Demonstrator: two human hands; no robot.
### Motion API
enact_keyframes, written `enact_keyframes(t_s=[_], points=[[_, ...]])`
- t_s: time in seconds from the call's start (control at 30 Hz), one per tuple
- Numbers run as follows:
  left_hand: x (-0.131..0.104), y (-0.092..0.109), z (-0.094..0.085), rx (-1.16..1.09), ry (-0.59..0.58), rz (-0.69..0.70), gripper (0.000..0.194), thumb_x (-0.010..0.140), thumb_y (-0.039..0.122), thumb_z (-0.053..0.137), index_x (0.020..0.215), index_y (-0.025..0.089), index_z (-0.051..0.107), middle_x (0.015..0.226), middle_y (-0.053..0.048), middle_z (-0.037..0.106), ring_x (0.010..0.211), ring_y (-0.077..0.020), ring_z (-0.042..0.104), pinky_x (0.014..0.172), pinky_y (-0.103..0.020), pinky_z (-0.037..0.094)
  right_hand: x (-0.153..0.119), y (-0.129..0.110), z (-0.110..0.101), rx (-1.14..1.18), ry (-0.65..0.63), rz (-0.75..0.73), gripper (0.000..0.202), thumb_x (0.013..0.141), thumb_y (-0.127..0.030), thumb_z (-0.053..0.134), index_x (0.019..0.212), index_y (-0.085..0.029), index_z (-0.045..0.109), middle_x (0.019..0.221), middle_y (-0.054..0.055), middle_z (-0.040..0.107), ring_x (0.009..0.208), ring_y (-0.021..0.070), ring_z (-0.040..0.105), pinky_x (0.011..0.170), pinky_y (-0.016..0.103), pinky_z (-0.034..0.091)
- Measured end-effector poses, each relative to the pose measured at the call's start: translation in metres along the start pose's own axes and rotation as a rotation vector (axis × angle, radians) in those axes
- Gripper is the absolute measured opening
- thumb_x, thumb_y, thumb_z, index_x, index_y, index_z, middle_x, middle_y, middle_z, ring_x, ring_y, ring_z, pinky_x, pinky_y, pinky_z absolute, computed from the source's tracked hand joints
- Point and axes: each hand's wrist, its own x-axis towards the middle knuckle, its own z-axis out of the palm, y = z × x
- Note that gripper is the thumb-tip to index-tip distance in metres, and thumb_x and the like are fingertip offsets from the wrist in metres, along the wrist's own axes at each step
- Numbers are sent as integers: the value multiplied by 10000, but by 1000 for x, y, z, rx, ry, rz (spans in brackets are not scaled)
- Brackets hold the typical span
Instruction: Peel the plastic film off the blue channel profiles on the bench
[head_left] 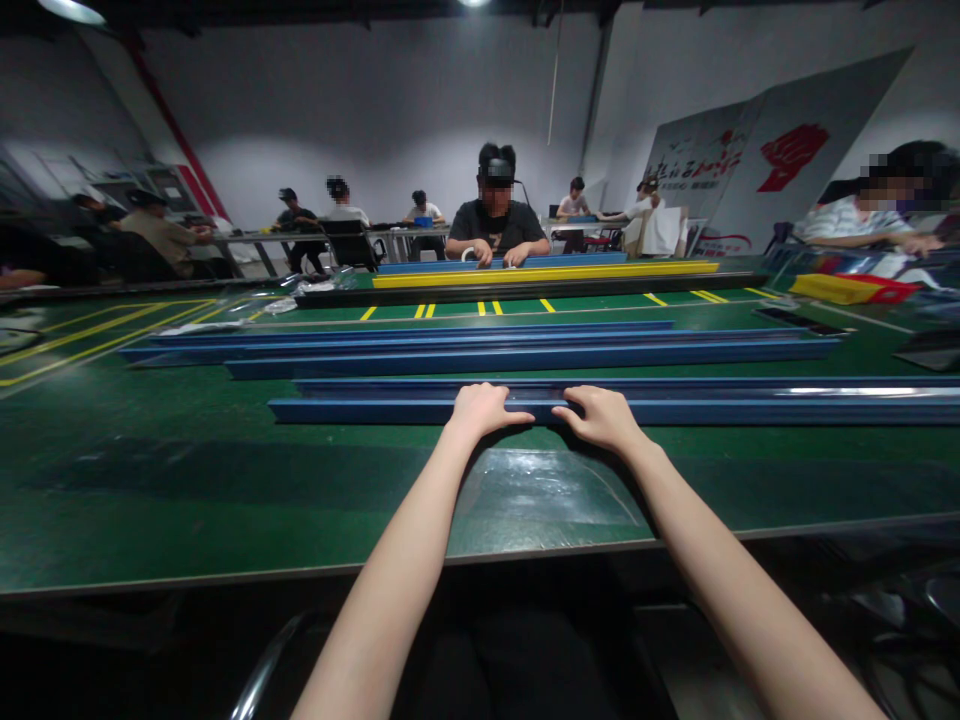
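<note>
A long blue channel strip [360,411] lies across the green table, parallel to its front edge. My left hand [484,408] grips it near the middle, thumb along the near side and fingers over the top. Just to the right, my right hand [596,412] holds the same strip in a like way, its thumb pointing left. A small gap separates the two thumbs. The fingertips of both hands are hidden behind the strip's near wall. Under my wrists a clear plastic sheet [547,490] lies flat and shiny on the table.
More blue strips [525,357] lie beyond, then a black strip [525,293] and a yellow strip [540,275]. A person [496,225] works across the table. Yellow and red trays [840,289] and a dark flat device [799,320] sit at the right. The table's front edge [300,574] is near.
</note>
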Motion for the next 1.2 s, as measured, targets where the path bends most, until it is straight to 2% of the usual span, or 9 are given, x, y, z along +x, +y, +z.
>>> enact_keyframes(t_s=[1.2], points=[[-1, 1, -3, -7, -15, -3, 694, 654, 768, 338, 908, 185, 615, 924, -110, 656, 885, -267, 605, 744, -322, 449, 0, -2, -2, -2, -18, 3, 346, 817, -457, 367, 812, -197, 594, 857, 62, 650, 812, 186, 573, 616, 245, 315]])
